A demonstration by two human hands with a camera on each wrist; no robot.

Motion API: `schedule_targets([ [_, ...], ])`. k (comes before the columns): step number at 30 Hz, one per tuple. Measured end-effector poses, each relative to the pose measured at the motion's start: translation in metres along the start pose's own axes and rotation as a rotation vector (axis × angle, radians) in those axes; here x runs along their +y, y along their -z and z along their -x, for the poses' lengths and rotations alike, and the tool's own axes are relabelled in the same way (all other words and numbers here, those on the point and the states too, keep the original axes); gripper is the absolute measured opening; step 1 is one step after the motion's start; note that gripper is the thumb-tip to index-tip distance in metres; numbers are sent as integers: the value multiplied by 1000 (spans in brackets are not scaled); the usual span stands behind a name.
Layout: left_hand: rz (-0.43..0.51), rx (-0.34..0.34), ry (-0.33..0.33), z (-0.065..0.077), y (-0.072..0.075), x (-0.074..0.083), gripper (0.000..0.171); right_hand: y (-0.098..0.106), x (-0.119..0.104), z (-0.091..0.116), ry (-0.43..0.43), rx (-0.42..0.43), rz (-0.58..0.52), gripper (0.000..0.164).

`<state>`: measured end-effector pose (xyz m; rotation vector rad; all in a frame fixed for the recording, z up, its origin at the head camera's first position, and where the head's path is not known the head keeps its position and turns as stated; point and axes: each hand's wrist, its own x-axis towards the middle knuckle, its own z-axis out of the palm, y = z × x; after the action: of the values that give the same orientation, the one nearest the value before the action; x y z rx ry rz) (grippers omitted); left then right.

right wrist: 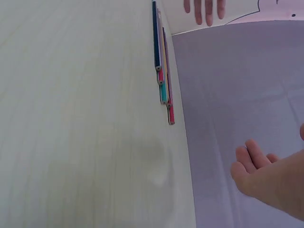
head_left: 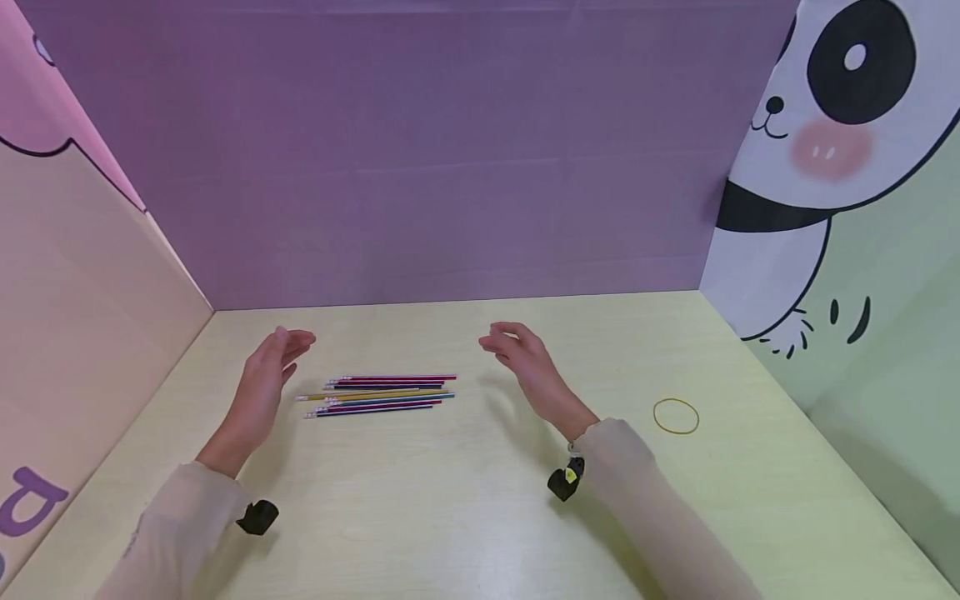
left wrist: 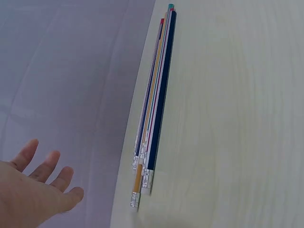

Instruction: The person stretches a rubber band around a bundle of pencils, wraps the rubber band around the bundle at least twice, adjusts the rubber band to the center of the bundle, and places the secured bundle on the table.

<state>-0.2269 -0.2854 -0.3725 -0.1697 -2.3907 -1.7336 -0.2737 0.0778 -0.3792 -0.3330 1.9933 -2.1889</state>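
Observation:
Several pencils [head_left: 382, 397] lie side by side in a loose row on the table, eraser ends to the left. In the left wrist view these pencils [left wrist: 156, 95] show white, orange and dark blue barrels. My left hand [head_left: 264, 383] is held above the table just left of the eraser ends, fingers relaxed, holding nothing. Right of the pencils, my right hand [head_left: 531, 371] hovers with loosely bent fingers and nothing in them. A thin yellow rubber band [head_left: 676, 416] lies on the table farther right, beyond the right forearm. Neither hand touches the pencils.
The pale wooden table [head_left: 420, 517] is bounded by a purple back wall [head_left: 450, 167], a beige left panel [head_left: 82, 317] and a green right panel [head_left: 900, 333] with a panda drawing. Both wrists carry small black cameras [head_left: 258, 517].

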Motion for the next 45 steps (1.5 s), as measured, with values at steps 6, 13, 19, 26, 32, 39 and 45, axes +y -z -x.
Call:
schedule_targets([
  [6, 195, -25, 112, -9, 9, -13, 69, -16, 2, -12, -26, 79, -112, 41],
  [13, 422, -53, 173, -15, 17, -29, 63, -32, 12, -25, -97, 87, -180, 52],
  [19, 598, -109, 235, -13, 18, -41, 61, -50, 30, -37, -158, 158, -230, 54],
  [26, 730, -67, 227, -2, 11, -54, 59, -63, 47, -39, -197, 178, -175, 53],
  [32, 769, -79, 209, -3, 1, -51, 59, -62, 49, -37, -180, 176, -266, 59],
  [39, 788, -16, 211, -4, 0, -51, 55, -61, 48, -35, -163, 131, -368, 63],
  [45, 863, -65, 191, -5, -3, -51, 54, -63, 47, -33, -156, 107, -366, 67],
])
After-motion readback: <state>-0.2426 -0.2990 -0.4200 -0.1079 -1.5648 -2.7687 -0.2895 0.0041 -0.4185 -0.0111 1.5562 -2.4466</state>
